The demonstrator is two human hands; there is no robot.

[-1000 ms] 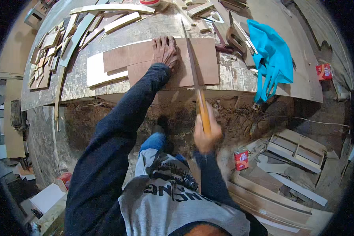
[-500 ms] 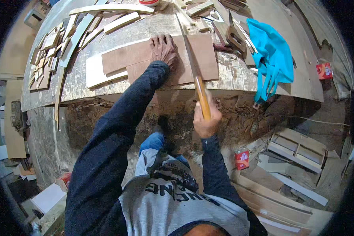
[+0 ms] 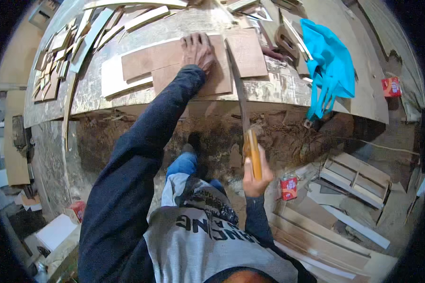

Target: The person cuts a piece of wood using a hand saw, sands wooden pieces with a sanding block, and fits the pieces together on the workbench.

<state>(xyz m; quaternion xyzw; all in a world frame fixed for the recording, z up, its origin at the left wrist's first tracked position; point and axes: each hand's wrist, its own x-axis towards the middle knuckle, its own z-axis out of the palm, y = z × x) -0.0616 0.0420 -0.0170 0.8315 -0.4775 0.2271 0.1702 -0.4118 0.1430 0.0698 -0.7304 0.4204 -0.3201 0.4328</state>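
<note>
My left hand (image 3: 198, 53) lies on a thin brown board (image 3: 220, 70), fingers stretched over it. That board rests on another brown strip (image 3: 148, 63) and a white panel (image 3: 113, 78) at the workbench's near edge. My right hand (image 3: 259, 178) is closed round the yellow-orange handle of a handsaw (image 3: 243, 113). Its blade runs away from me, between the board and a separate brown piece (image 3: 246, 53) to the right. This piece sits slightly turned, with a gap along the blade. The saw's handle hangs out in front of the bench.
Wood offcuts (image 3: 56, 56) pile up at the bench's left, with long strips (image 3: 146, 20) at the back. On the right lie a bright blue fabric bag (image 3: 327, 66) and a dark wooden tool handle (image 3: 286, 40). Wooden frames (image 3: 354, 177) and a red box (image 3: 289, 187) stand on the floor.
My right hand has drawn the saw back toward me. The right part of the brown board has come apart from the left and shifted away and to the right. My left hand stays put.
</note>
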